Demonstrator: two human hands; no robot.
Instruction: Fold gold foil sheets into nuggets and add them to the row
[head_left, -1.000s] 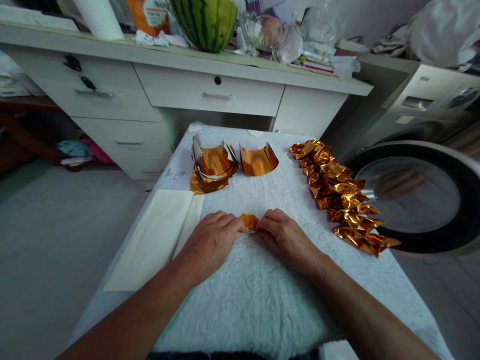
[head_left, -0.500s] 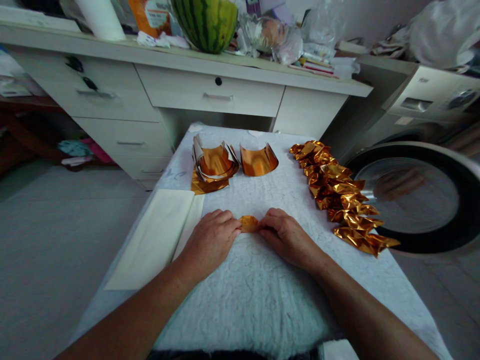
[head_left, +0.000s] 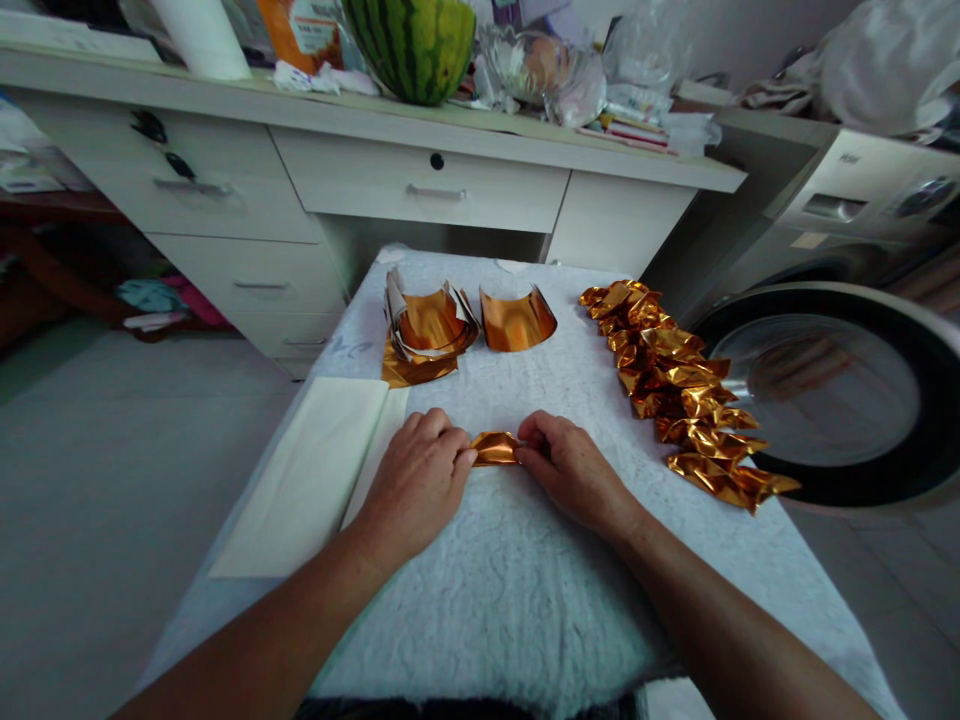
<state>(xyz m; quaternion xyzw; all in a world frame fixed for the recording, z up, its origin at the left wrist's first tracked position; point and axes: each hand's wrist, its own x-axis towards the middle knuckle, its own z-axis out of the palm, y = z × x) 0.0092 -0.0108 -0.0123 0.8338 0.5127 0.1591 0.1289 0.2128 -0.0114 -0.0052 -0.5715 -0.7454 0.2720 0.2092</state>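
A small folded piece of gold foil paper point(head_left: 496, 449) lies low over the cloth between my hands. My left hand point(head_left: 427, 462) pinches its left end, and my right hand point(head_left: 568, 465) pinches the right end. Beyond them, a stack of curled gold foil sheets point(head_left: 429, 322) rests on the cloth, with a single curled foil sheet point(head_left: 517, 320) beside it. To the right runs a slanting row of folded gold foil pieces point(head_left: 667, 375), several of them overlapping. Pale cream paper point(head_left: 315, 465) lies flat to the left of my left hand.
A pale cloth point(head_left: 480, 600) covers the table. Behind stands a white drawer cabinet point(head_left: 435, 185) bearing a cut watermelon point(head_left: 412, 45), a glass bowl point(head_left: 529, 65) and plastic bags. At right, the open round door point(head_left: 825, 390) of a washing machine point(head_left: 847, 215) reaches close to the table edge.
The foil piece between my hands has tilted and shows a shinier, slightly longer face. My left hand has shifted a little to the left; the other foil pieces have stayed put.
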